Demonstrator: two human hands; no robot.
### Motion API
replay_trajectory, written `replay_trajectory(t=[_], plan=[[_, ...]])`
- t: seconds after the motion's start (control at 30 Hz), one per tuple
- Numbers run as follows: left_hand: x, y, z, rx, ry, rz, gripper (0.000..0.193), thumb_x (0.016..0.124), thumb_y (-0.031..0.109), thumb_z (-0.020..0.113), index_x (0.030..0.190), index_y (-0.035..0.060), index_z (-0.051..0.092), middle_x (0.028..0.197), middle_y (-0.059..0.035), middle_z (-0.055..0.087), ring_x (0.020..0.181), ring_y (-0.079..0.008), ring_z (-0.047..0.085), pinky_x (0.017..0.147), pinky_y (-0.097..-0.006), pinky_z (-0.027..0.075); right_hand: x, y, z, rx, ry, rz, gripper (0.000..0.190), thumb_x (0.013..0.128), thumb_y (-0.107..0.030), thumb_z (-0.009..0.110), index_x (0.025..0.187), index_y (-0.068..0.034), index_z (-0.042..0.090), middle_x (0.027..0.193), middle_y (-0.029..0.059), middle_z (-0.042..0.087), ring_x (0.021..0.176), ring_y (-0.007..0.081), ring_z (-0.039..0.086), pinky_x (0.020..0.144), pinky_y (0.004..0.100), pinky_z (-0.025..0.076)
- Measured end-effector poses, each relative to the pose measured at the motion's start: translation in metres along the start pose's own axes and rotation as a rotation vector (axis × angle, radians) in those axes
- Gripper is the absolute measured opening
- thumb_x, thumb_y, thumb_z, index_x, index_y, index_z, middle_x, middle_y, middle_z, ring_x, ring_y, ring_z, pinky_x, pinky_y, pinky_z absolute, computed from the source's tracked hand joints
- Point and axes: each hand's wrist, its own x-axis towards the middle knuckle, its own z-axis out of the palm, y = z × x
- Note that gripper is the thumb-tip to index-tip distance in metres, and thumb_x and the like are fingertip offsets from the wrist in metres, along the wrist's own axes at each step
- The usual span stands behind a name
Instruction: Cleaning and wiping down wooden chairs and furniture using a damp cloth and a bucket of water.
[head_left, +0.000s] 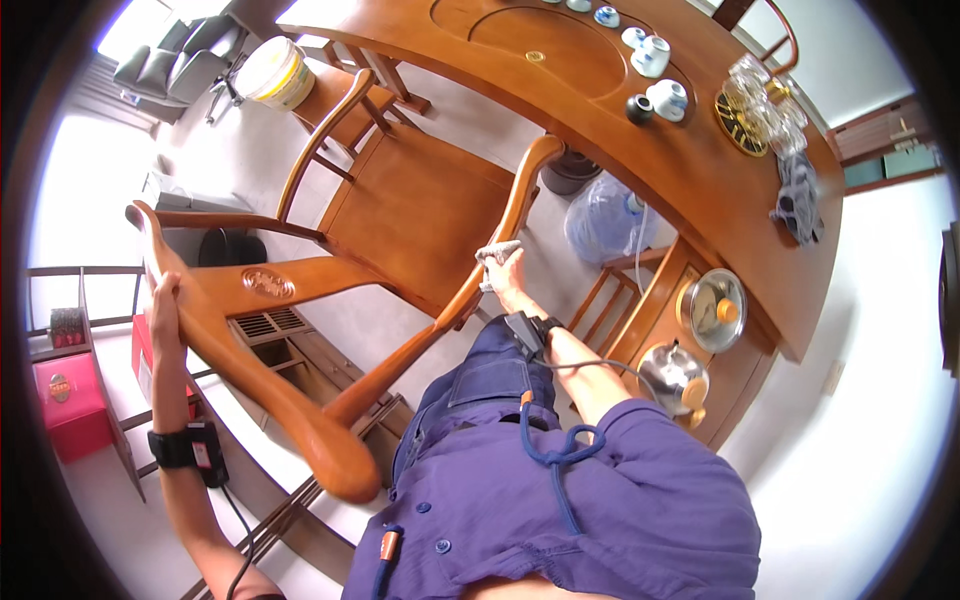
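A wooden armchair (420, 202) with a flat seat and curved arms stands before me, its back towards me. My left hand (166, 315) holds the curved top rail (262, 375) of its backrest, left of the splat (315, 281) with a carved round medallion (268, 283). With my right hand (508, 279) I press a grey cloth (495, 253) around the chair's right armrest (525, 184). The palm and part of the cloth are hidden by my fingers. Each wrist bears a strapped device with a cable.
A wooden tea table (720, 165) curves along the right, bearing cups (651, 56), a glass set (757, 105) and a crumpled grey item (799, 199). Two kettles (675, 379) stand on a side cabinet. A water bottle (606, 221) sits below. A white bucket (276, 73) rests on a stool.
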Motion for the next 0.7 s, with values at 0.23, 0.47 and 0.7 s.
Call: replay_trajectory(t=[0.23, 0.47, 0.7], plan=[[-0.009, 0.013, 0.015, 0.566, -0.108, 0.794, 0.038, 0.084, 0.033, 0.050, 0.106, 0.0027, 0.057, 0.116, -0.0132, 0.050, 0.113, -0.0266, 0.041, 0.096, -0.0349, 0.030, -0.116, 0.061, 0.042, 0.342, -0.408, 0.274, 0.019, 0.084, -0.013, 0.051, 0.101, -0.006, 0.056, 0.085, 0.0001, 0.058, 0.070, 0.0117, 0.055, 0.063, 0.0266, 0.047], [-0.021, 0.027, 0.006, 0.726, -0.285, 0.903, 0.039, 0.087, 0.034, 0.042, 0.093, -0.0013, 0.060, 0.090, -0.0109, 0.057, 0.087, -0.0210, 0.053, 0.079, -0.0311, 0.040, -0.097, 0.075, 0.032, 0.597, -0.394, 0.253, 0.022, 0.087, -0.019, 0.047, 0.100, -0.005, 0.057, 0.085, -0.0016, 0.058, 0.076, 0.0084, 0.052, 0.071, 0.0236, 0.042], [-0.023, 0.031, 0.017, 0.664, -0.357, 0.711, 0.033, 0.086, 0.025, 0.042, 0.087, -0.0009, 0.061, 0.084, -0.0088, 0.060, 0.083, -0.0190, 0.052, 0.079, -0.0305, 0.037, 0.016, 0.058, -0.002, 1.060, -0.307, 0.090, 0.023, 0.088, -0.028, 0.047, 0.093, -0.006, 0.054, 0.079, 0.0047, 0.059, 0.066, 0.0152, 0.058, 0.060, 0.0292, 0.050]])
